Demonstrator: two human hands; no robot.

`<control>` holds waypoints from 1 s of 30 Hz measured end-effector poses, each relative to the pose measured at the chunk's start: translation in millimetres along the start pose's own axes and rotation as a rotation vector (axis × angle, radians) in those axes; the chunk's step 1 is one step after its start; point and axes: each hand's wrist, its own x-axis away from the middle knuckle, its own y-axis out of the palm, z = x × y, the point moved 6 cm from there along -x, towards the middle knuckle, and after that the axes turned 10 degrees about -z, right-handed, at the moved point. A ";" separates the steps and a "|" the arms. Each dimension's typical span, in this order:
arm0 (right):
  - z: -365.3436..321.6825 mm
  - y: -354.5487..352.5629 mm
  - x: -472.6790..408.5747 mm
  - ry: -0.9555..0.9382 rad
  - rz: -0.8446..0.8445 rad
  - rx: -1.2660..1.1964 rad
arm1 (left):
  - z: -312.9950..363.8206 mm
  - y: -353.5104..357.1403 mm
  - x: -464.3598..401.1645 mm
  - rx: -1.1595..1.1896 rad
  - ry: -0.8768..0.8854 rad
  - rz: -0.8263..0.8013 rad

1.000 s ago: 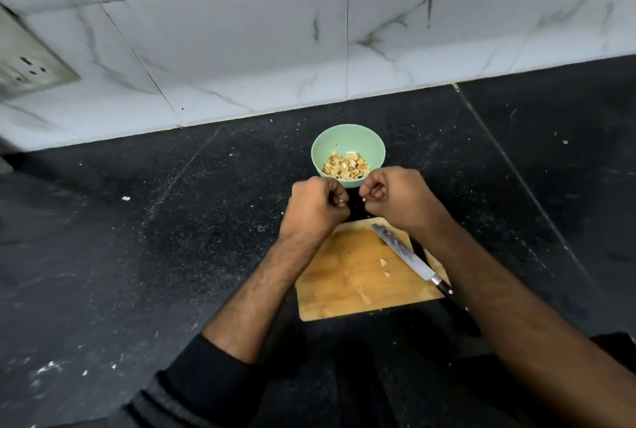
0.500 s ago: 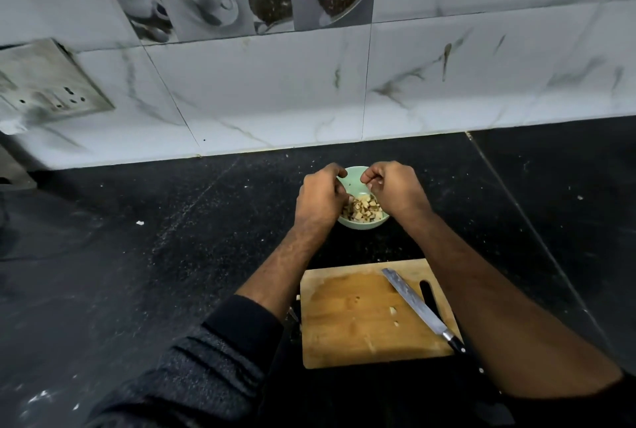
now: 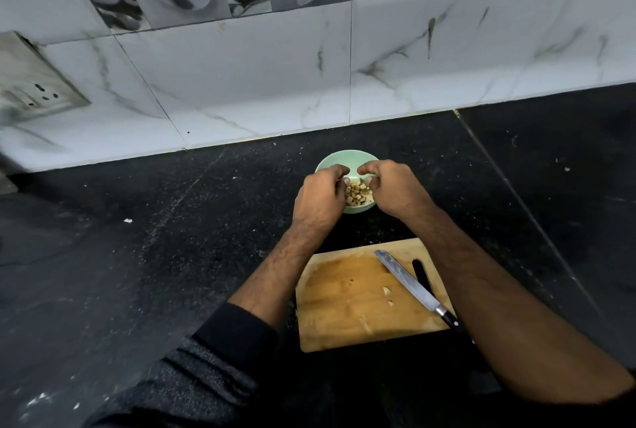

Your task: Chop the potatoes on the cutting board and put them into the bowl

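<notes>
Potato pieces (image 3: 358,194): pale cubes heaped inside the green bowl (image 3: 339,159), which sits at 12 o'clock from the cutting board.
Left hand (image 3: 320,200): over the bowl's 9 o'clock rim, fingers curled inward; whether it has hold of any pieces I cannot tell.
Right hand (image 3: 395,190): over the 3 o'clock rim, fingers likewise curled toward the bowl; contents hidden.
Cutting board (image 3: 344,310): wooden, nearer the person, with a few potato scraps (image 3: 387,291) on it.
Knife (image 3: 413,284): lying diagonally on the board's 3 o'clock side, handle toward 5 o'clock.
Table (image 3: 172,238): black speckled stone.
Wall (image 3: 241,76): marbled tiles at 12 o'clock, a switch plate (image 3: 34,90) at 10 o'clock.
</notes>
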 end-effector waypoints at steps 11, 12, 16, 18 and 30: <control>10.4 14.8 53.7 0.012 -0.034 -0.095 | -2.4 29.2 66.2 0.003 0.047 -0.045; 12.7 20.5 63.1 0.016 -0.067 -0.087 | -3.8 33.7 71.9 -0.007 0.048 -0.064; 35.4 53.5 100.8 0.097 -0.236 0.058 | -17.9 53.4 94.2 -0.043 0.034 -0.140; 44.4 68.3 117.5 0.119 -0.290 0.136 | -24.8 60.9 103.9 -0.039 0.014 -0.174; 41.0 91.2 133.6 0.135 -0.340 0.257 | -26.9 73.9 120.8 -0.008 0.040 -0.254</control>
